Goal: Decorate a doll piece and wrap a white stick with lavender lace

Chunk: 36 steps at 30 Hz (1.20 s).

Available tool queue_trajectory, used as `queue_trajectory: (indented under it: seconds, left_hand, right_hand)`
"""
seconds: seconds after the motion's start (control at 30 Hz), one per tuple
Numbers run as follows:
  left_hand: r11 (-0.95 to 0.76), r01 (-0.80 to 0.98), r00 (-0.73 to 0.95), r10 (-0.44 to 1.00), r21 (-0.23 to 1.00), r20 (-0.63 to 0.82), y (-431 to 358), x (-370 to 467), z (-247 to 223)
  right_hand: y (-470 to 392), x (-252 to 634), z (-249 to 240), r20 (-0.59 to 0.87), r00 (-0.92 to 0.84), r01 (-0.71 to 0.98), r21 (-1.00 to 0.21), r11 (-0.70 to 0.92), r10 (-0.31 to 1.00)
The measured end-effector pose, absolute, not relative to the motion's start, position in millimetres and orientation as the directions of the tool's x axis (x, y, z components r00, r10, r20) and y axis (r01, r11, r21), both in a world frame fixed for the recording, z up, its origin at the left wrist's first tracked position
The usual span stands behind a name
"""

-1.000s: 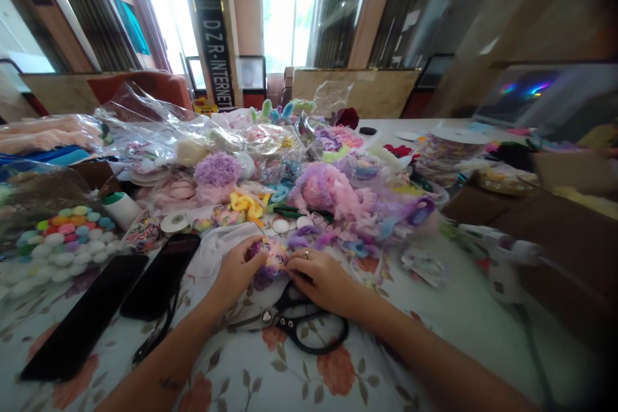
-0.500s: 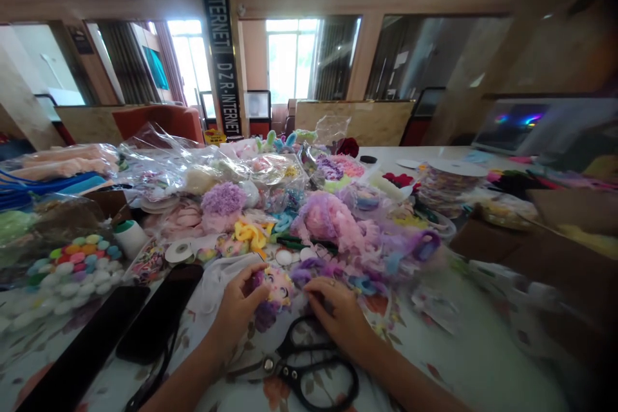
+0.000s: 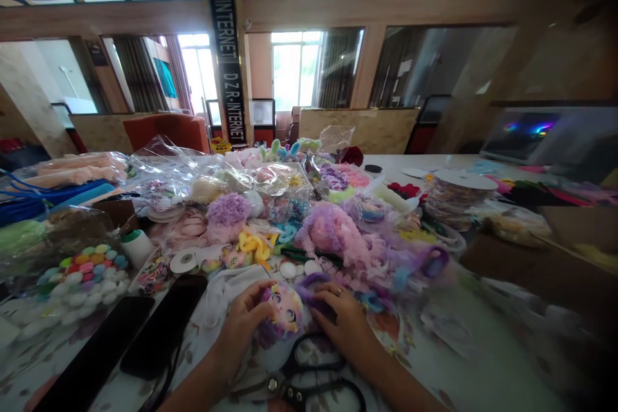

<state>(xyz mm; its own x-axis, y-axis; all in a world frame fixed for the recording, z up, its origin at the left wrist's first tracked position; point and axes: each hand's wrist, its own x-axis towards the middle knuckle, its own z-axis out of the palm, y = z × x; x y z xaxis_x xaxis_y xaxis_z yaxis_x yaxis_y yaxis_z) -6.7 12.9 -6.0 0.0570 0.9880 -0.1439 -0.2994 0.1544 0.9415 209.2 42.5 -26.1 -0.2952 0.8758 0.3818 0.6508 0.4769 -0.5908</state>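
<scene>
My left hand (image 3: 246,322) is closed on a doll face (image 3: 286,310), a small cartoon head with big eyes and purple and yellow hair. Its thumb and fingers grip the left edge, leaving the face turned up. Just to the right, my right hand (image 3: 345,318) curls around a purple fuzzy strip (image 3: 311,284), part of which passes under the fingers. Black-handled scissors (image 3: 313,367) lie below both hands, with the blades pointing left. White fabric (image 3: 224,293) rests beyond my left wrist.
Two black phone-like slabs (image 3: 164,328) lie at left, near white and coloured pom-poms (image 3: 87,277) and a thread cone (image 3: 136,246). Pink and purple fluffy material (image 3: 333,232) is heaped ahead among plastic bags. A ribbon spool (image 3: 461,183) and cardboard (image 3: 512,264) stand at right.
The camera view has tilted up slightly. The doll face has turned more toward me in my left hand. My right hand's fingers have moved over the purple fuzzy strip.
</scene>
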Motion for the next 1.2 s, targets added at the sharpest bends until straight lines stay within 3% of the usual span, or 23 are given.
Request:
queue_trajectory:
  seconds: [0.3,0.57,0.9,1.07,1.2]
  left_hand:
    - [0.100,-0.326,0.054,0.995,0.940,-0.087,16.0,-11.5,-5.0]
    - [-0.028,-0.250,0.086,0.995,0.968,0.052,12.1,-10.1,-3.2]
    - [0.011,-0.189,0.171,0.985,0.982,0.022,6.4,-6.7,1.7]
    - [0.101,-0.029,0.070,0.993,0.994,-0.099,11.6,-9.1,-4.1]
    - [0.049,0.088,-0.019,0.999,0.995,-0.047,21.1,-17.3,-17.2]
  right_hand:
    - [41.9,209.8,-27.5,0.407,-0.326,0.606,-0.603,0.519,0.853]
    - [28.5,207.3,-14.8,0.640,-0.232,0.560,-0.527,0.639,0.732]
    - [20.9,201.3,-7.1,0.479,-0.377,0.476,-0.634,0.609,0.793]
    - [22.0,202.4,-10.8,0.441,-0.379,0.494,-0.647,0.581,0.814]
    - [23.5,201.9,-12.6,0.423,-0.365,0.519,-0.648,0.558,0.829]
